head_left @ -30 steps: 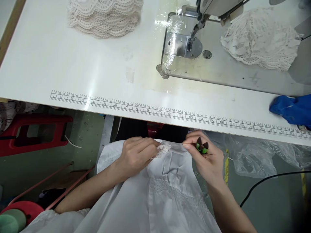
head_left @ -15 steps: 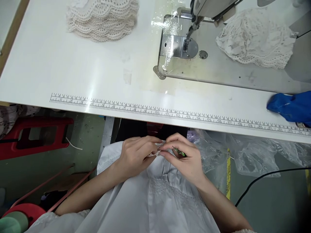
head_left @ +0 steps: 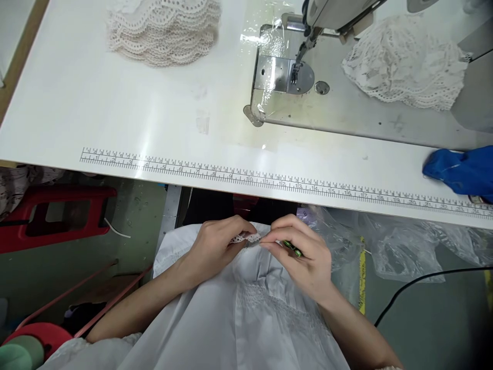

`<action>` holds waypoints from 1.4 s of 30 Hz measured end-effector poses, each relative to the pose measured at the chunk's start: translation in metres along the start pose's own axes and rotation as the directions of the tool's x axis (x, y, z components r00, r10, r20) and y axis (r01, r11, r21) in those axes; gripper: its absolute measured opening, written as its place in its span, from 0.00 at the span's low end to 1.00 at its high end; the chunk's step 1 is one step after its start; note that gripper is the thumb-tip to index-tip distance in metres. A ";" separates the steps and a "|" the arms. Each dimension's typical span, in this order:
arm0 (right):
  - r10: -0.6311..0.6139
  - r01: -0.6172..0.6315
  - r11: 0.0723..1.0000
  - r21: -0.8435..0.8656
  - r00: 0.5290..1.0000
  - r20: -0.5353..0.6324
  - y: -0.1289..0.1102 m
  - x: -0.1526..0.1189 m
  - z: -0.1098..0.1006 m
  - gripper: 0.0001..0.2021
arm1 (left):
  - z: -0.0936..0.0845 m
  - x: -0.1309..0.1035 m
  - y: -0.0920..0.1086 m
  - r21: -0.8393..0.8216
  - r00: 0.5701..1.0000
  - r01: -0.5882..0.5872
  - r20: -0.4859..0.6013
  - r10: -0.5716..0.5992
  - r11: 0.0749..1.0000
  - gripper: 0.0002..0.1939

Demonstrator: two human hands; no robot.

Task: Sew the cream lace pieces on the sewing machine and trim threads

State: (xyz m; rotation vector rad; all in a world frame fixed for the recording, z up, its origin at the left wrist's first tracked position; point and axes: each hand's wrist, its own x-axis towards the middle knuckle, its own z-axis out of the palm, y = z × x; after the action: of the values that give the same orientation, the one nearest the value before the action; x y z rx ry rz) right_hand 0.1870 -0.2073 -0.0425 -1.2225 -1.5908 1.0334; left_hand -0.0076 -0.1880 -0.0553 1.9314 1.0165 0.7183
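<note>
My left hand (head_left: 217,246) is closed on a small piece of white lace (head_left: 246,237), whose scalloped, holed edge shows past the fingers. Close to the lace's right end, the thumb and forefinger of my right hand (head_left: 302,252) are pinched together; what lies between those tips is too small to make out. Tucked inside the same hand is a small green tool (head_left: 291,248), mostly covered by the fingers, so its kind is unclear. Both hands are above my lap, over the white garment (head_left: 269,313) that I wear, just in front of the table edge.
On the white table (head_left: 115,113) stands a sewing machine (head_left: 292,67), with stacked lace pieces (head_left: 165,36) to its left and a lace heap (head_left: 404,61) to its right. A printed ruler (head_left: 231,174) follows the front edge. Nearby are a blue cloth item (head_left: 458,169), red stool (head_left: 57,213) and plastic bags (head_left: 404,246).
My right hand has moved slightly right and down, away from my left fingers. More of the lace edge shows now, and the green tool has shifted with the right hand.
</note>
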 end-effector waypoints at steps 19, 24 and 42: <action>-0.005 0.003 0.989 -0.148 1.000 -0.014 -0.001 -0.013 -0.021 0.16 | 0.004 0.003 -0.003 0.141 0.962 -0.174 -0.188 0.199 0.975 0.06; 0.116 -0.117 0.986 0.119 0.993 0.011 0.006 0.005 0.009 0.09 | 0.005 0.003 0.001 0.267 0.940 -0.208 -0.210 0.268 0.941 0.06; 0.165 -0.198 0.918 0.342 0.978 0.125 0.010 0.000 -0.007 0.02 | 0.007 0.005 0.002 0.250 0.921 -0.274 -0.209 0.328 0.929 0.03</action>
State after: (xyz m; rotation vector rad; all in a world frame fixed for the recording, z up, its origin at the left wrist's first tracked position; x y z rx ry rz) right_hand 0.1967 -0.2052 -0.0493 -1.0982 -1.3011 1.4458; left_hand 0.0012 -0.1869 -0.0562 2.2620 0.9849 1.0853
